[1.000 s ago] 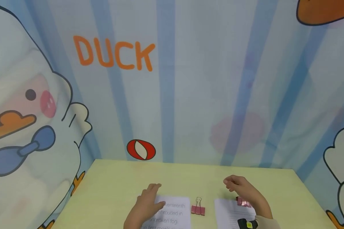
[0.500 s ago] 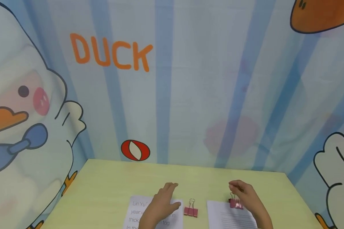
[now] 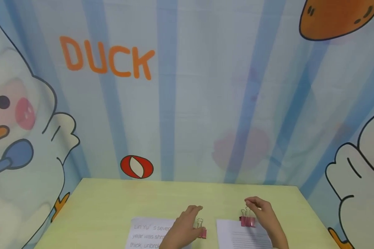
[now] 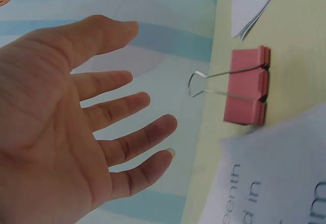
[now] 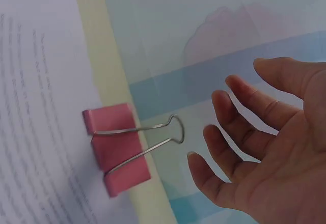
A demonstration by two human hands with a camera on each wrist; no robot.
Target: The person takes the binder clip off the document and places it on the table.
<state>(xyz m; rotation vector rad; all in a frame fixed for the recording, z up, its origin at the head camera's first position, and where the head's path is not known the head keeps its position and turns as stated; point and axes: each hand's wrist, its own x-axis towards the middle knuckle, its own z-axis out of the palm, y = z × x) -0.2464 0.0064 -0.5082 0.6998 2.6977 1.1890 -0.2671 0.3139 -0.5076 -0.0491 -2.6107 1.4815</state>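
Observation:
My left hand [image 3: 183, 228], fingers spread, hovers over the large-print sheet [image 3: 143, 232] and partly covers a pink binder clip [image 3: 204, 233]. In the left wrist view the palm [image 4: 51, 127] holds nothing, and that clip [image 4: 243, 89] stands with its wire handles up beside the paper. My right hand [image 3: 267, 218] is just right of a second pink clip [image 3: 247, 221], which sits on the top edge of the small-print papers [image 3: 237, 235]. In the right wrist view the loosely bent fingers of the hand [image 5: 275, 147] are apart from this clip [image 5: 119, 150] and empty.
Both papers lie on a pale yellow table [image 3: 112, 197]. Behind it hangs a light blue striped cloth [image 3: 193, 103] printed with duck figures, orange letters [image 3: 103, 57] and a red and white oval [image 3: 137, 167].
My left hand has shifted right, from over the large-print sheet towards the clip beside it. The right hand has moved from over the second clip to its right side. The head view has turned slightly right.

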